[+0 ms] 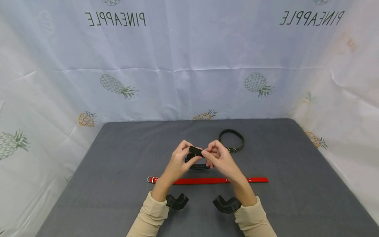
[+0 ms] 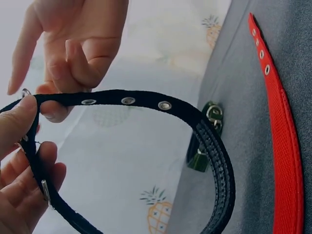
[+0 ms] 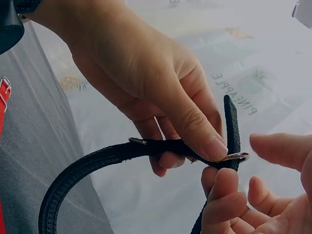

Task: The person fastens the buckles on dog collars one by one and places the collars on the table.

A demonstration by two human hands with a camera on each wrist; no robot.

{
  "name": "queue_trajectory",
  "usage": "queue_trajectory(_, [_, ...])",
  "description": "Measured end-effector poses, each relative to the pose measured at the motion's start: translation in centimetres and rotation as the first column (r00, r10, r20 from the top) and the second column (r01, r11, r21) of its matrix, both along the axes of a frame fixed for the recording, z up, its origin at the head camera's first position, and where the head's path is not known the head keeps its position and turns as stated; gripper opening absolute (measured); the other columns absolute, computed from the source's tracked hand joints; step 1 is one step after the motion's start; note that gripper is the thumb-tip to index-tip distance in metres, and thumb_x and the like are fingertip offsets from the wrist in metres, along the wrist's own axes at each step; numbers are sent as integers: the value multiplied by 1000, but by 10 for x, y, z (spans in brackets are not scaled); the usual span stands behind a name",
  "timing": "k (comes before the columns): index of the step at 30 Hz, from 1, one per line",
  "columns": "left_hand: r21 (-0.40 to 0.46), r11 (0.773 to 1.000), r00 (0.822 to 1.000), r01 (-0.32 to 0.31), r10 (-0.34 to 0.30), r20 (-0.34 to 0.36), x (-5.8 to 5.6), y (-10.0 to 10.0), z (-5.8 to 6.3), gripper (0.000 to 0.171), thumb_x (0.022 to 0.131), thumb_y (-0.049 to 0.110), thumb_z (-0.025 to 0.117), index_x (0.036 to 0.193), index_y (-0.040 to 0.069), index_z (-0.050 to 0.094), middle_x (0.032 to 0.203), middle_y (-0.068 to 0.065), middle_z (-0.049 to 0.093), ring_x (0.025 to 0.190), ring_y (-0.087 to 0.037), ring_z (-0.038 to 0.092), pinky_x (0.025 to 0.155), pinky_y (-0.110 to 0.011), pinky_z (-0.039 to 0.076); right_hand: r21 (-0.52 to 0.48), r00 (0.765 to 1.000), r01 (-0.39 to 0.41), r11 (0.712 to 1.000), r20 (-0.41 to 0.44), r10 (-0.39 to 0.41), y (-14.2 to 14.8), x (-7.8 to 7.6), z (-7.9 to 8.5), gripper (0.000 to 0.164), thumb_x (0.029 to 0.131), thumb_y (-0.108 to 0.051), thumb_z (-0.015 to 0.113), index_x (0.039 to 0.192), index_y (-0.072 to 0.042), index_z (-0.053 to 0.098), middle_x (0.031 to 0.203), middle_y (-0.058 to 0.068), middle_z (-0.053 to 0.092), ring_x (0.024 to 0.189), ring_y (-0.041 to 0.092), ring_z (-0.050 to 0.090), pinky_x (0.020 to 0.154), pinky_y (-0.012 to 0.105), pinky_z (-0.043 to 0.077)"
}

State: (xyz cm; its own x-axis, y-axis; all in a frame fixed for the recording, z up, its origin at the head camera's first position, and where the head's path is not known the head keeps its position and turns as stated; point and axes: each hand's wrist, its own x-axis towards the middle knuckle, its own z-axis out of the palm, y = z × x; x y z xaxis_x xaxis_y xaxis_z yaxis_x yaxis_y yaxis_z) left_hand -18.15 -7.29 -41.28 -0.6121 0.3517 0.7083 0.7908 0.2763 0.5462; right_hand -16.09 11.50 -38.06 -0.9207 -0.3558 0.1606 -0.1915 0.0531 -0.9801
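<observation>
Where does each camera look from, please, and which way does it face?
Head: on the head, facing forward and down at the black strap; left hand, right hand and sleeves show.
Left wrist: on that wrist, facing the black strap's loop; both hands show.
Right wrist: on that wrist, facing the same strap; both hands show.
Shared: both wrist views include the red strap.

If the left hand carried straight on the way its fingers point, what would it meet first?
Beyond the black collar that the left hand grips, probably the right hand, which faces it closely at the same strap. Depth is hard to judge, so it might pass slightly beside it.
</observation>
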Motion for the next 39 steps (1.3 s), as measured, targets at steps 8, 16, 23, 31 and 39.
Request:
queue_trajectory(8, [103, 995, 996, -15, 5, 93, 3, 0, 0, 38, 73, 0, 80, 106, 1, 62, 94, -12, 62, 85, -22, 68, 79, -30, 59, 18, 1000, -26, 999, -13, 27, 2, -1, -1, 27, 99, -7, 51, 123, 6, 49, 87, -3, 57, 62, 6, 56, 58, 23, 50])
queue_trajectory(16, [99, 995, 998, -8, 2, 58, 0, -2, -2, 32, 69, 5, 83, 97, 5, 69, 94, -10, 68, 86, -18, 65, 76, -26, 56, 1, 1000, -7, 1000, 25, 7, 6, -1, -2, 29, 99, -6, 51, 122, 9, 56, 86, -6, 58, 67, 10, 57, 63, 21, 51])
queue_trajectory(23, [78, 997, 998, -7, 3, 58, 0, -4, 0, 28, 75, 4, 79, 101, 2, 70, 96, -12, 69, 87, -20, 65, 76, -29, 56, -51, 998, -2, 999, 55, 5, 9, -1, -2, 28, 99, -8, 51, 124, 4, 56, 88, -12, 62, 67, 7, 57, 64, 21, 51])
queue_trajectory(31, [78, 997, 994, 12, -21, 107, 4, -3, 3, 31, 81, 1, 74, 111, 4, 65, 97, -13, 67, 82, -18, 62, 69, -24, 56, -100, 997, -29, 995, 69, 36, 10, -1, -1, 16, 101, -14, 48, 106, -24, 60, 84, -7, 57, 68, 8, 57, 65, 25, 51])
queue_trajectory(39, [84, 995, 994, 58, -65, 83, 2, -2, 2, 32, 81, 0, 73, 111, 1, 63, 96, -12, 64, 81, -15, 58, 69, -23, 53, -132, 997, -50, 990, 47, 57, 7, -1, 1, 15, 103, -25, 47, 93, -21, 58, 87, -7, 53, 69, 8, 54, 67, 26, 51])
